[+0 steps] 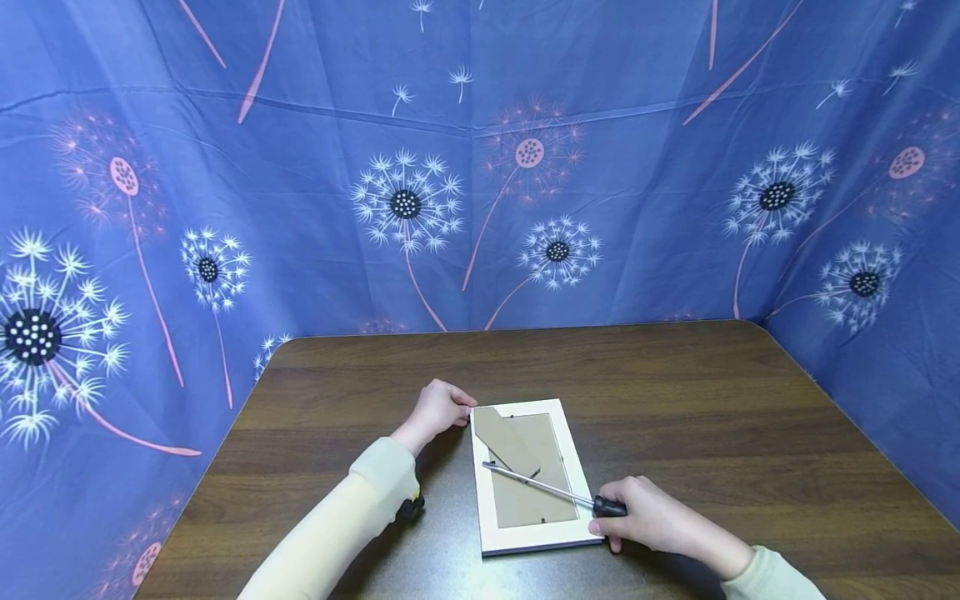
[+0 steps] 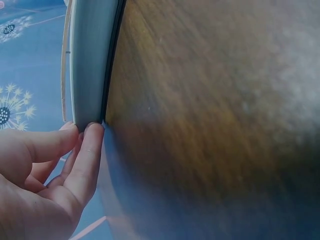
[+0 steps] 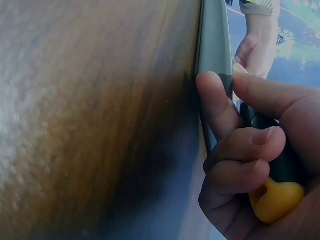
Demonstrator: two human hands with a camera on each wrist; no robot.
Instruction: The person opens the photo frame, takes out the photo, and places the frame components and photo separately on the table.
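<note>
A white picture frame (image 1: 486,508) lies back side up on the table, showing its brown backing board (image 1: 517,508), small dark tabs and a slanting stand leg (image 1: 498,433). My left hand (image 1: 438,407) pinches the far left corner of the frame; in the left wrist view, thumb and fingers (image 2: 86,160) meet at the frame's edge (image 2: 90,65). In my right hand (image 1: 648,514) is a screwdriver (image 1: 610,507), its shaft crossing above the backing toward the left side. The right wrist view shows fingers curled round the black and yellow handle (image 3: 277,200), while thumb and index finger touch the frame's near right corner.
The brown wooden table (image 1: 712,417) extends around the frame on all sides. A small black and yellow thing (image 1: 411,507) is partly hidden by the left sleeve. Behind the table hangs a blue cloth (image 1: 637,167) with a dandelion pattern.
</note>
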